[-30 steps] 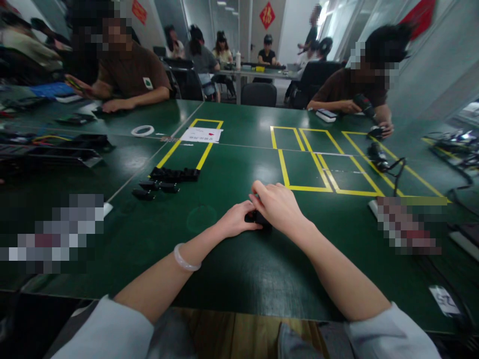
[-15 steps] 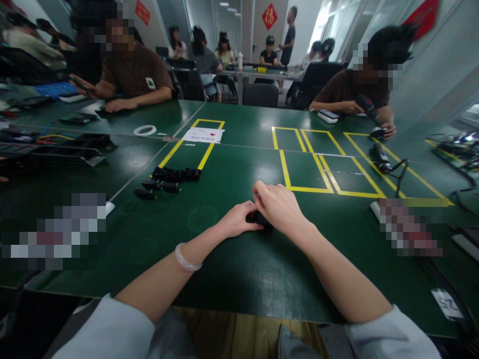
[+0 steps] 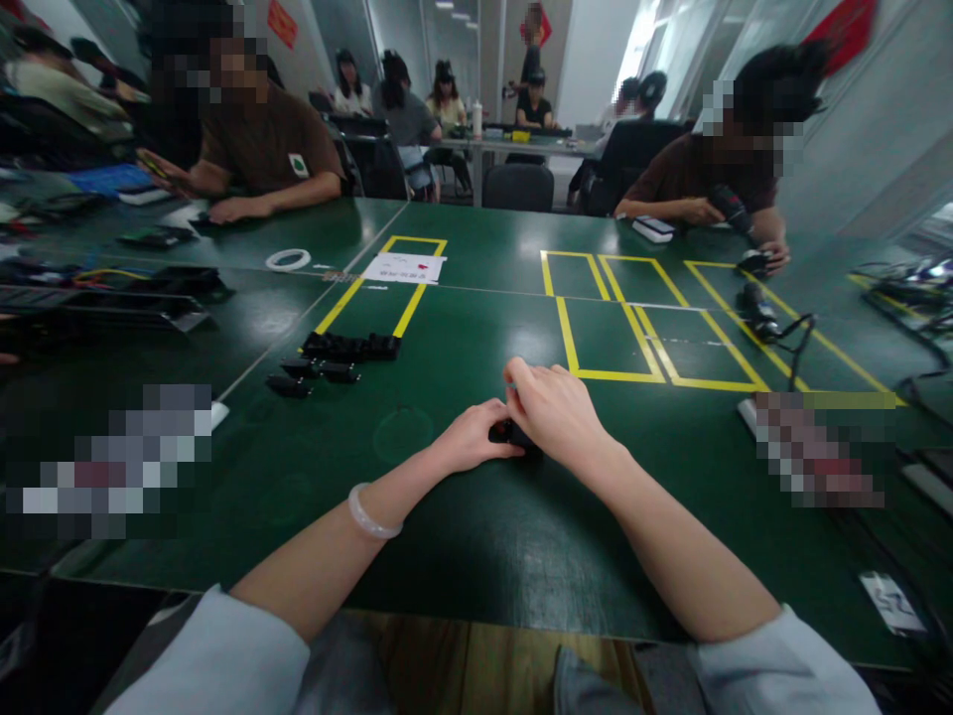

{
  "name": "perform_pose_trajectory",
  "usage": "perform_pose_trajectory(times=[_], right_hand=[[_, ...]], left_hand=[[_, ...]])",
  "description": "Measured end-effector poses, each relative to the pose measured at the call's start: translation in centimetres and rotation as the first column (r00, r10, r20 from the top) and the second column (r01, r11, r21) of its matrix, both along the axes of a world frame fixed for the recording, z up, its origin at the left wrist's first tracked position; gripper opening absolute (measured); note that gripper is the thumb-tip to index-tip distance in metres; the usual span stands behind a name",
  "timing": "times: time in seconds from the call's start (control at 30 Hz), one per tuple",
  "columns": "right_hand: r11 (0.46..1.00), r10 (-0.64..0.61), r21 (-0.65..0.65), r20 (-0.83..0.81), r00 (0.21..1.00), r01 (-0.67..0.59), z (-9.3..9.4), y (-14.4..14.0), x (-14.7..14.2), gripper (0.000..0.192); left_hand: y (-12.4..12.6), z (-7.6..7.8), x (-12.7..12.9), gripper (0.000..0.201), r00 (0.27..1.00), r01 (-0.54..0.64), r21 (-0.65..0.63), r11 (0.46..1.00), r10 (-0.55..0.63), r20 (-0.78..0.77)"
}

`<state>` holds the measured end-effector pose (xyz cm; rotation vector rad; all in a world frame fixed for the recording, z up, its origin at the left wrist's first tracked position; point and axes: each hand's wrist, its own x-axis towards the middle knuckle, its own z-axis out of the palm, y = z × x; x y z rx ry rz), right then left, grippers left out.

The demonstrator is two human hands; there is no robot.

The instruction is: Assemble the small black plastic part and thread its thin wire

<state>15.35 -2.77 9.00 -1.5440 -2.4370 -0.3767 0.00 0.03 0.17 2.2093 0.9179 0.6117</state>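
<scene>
Head view: my left hand (image 3: 471, 442) and right hand (image 3: 555, 409) meet over a small black part (image 3: 508, 433) on the green table (image 3: 476, 536), both sets of fingers pinched onto it. Mostly hidden under my fingers, it lies flat; I cannot tell its long axis. A row of black parts (image 3: 349, 347) lies well left of my left fingers.

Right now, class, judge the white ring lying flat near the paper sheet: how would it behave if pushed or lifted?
The white ring looks thin and hollow, so probably light. It lies flat on the green table, so a push would likely slide it rather than roll it. Its even round outline hints it holds shape, though stiffness cannot be confirmed from here.
</scene>
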Motion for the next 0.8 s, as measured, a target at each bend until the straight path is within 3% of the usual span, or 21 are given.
perform_pose_trajectory(times=[0.13, 0.4, 0.6, 0.8], right_hand=[[1.0, 0.015, 0.007, 0.016, 1.0, -0.015, -0.25, 0.23, 0.1, 0.024], [1.0, 0.007, 0.009, 0.0, 1.0, -0.007, -0.03, 0.13, 0.1, 0.017], [0.999, 0.036, 0.006, -0.002, 0.999, -0.036, 0.01, 0.14, 0.09, 0.024], [1.0, -0.018, -0.001, -0.008, 1.0, 0.018, -0.15, 0.17, -0.09, 0.02]], left_hand=[[0.05, -0.2, -0.03, 0.039, 1.0, 0.005, 0.001, 1.0, -0.005, 0.003], [0.1, -0.06, -0.12, 0.037, 1.0, -0.008, 0.003, 1.0, 0.008, -0.03], [0.03, 0.17, -0.06, 0.04, 1.0, 0.0, 0.006, 1.0, 0.0, -0.016], [0.01, 0.23, -0.07, 0.038, 1.0, -0.008, -0.005, 1.0, 0.008, -0.014]])
